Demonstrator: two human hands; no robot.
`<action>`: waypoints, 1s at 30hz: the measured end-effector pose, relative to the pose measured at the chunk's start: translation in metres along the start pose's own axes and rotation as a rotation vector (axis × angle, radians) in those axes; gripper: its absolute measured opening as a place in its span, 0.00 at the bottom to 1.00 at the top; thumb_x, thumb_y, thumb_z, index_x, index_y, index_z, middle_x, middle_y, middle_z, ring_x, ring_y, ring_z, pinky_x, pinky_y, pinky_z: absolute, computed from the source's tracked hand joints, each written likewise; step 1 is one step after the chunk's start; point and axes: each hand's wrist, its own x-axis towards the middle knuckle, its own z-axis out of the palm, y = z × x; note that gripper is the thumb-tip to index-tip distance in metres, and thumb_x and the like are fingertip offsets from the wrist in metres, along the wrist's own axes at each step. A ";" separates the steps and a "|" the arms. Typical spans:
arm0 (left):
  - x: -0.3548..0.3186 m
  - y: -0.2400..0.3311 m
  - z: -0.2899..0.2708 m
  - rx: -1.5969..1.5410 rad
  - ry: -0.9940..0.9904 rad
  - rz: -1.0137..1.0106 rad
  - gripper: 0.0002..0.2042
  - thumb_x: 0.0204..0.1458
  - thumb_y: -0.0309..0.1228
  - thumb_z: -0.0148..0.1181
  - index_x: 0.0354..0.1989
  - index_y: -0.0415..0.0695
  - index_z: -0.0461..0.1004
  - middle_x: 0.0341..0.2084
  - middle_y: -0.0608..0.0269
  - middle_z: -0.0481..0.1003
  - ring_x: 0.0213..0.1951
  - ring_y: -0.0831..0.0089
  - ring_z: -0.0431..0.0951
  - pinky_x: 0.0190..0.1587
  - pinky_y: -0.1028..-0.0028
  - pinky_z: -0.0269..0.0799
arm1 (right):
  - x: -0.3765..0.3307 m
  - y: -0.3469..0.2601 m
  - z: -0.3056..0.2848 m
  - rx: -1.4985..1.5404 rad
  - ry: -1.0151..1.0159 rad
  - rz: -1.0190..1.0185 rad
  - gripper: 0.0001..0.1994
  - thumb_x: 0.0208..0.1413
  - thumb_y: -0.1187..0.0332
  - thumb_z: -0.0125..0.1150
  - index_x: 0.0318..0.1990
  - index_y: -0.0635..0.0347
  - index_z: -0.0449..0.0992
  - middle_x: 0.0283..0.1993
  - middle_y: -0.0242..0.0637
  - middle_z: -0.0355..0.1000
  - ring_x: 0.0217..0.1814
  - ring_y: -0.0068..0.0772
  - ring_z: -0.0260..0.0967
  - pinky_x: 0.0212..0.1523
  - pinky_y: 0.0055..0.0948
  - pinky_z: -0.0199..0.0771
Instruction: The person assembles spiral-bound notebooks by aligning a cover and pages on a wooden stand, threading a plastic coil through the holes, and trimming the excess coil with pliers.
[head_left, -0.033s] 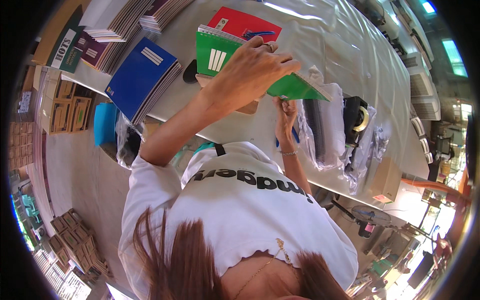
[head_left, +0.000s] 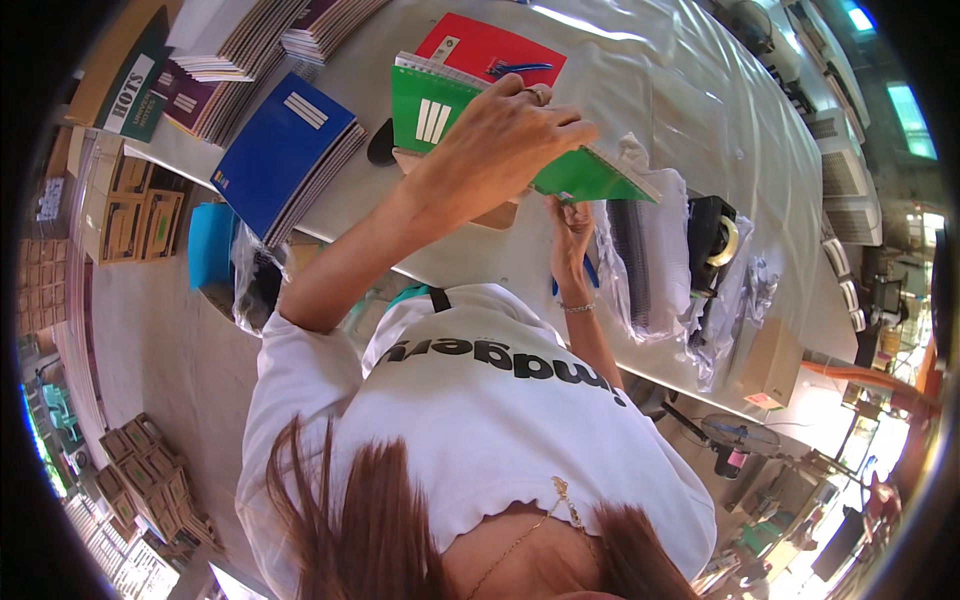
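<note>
A green notebook (head_left: 422,105) with a white three-bar mark is held up over the table, its punched page edges showing. My left hand (head_left: 500,145) reaches across its cover, fingers bent over the notebook and closed on it. Below its right-hand part, my right hand (head_left: 571,230) is closed in a pinch at the notebook's lower edge; what lies between those fingertips is too small to make out. Under the notebook a brown block-like piece (head_left: 496,215) shows in part. Blue handles (head_left: 590,270) of a tool lie beside my right wrist.
Behind lies a red notebook (head_left: 475,38) with a blue pen-like tool (head_left: 525,69). A stack of blue notebooks (head_left: 265,165) stands left, near purple ones (head_left: 190,108). Right are black coils (head_left: 628,255) in plastic and a tape dispenser (head_left: 706,235). A fan (head_left: 740,432) stands beyond the table edge.
</note>
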 end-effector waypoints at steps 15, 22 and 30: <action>-0.058 -0.014 0.065 -0.175 0.068 -0.331 0.08 0.48 0.29 0.56 0.37 0.49 0.69 0.31 0.66 0.69 0.41 0.67 0.70 0.51 0.64 0.59 | 0.184 -0.029 0.115 -0.543 -1.172 -0.534 0.12 0.56 0.71 0.52 0.46 0.64 0.75 0.50 0.45 0.71 0.53 0.44 0.68 0.55 0.37 0.67; -0.058 0.007 0.073 -0.077 0.133 -0.491 0.16 0.42 0.34 0.62 0.42 0.51 0.71 0.43 0.66 0.66 0.55 0.68 0.63 0.64 0.46 0.42 | 0.174 0.043 0.209 -0.566 -1.349 -0.273 0.36 0.50 0.57 0.64 0.63 0.61 0.56 0.54 0.59 0.66 0.55 0.54 0.66 0.56 0.42 0.63; -0.059 0.022 0.077 -0.096 0.171 -0.528 0.18 0.44 0.35 0.64 0.45 0.53 0.70 0.50 0.67 0.65 0.60 0.68 0.60 0.65 0.39 0.35 | 0.164 -0.018 0.154 -0.332 -0.974 -0.360 0.28 0.45 0.71 0.65 0.55 0.57 0.63 0.46 0.45 0.72 0.48 0.49 0.69 0.45 0.36 0.68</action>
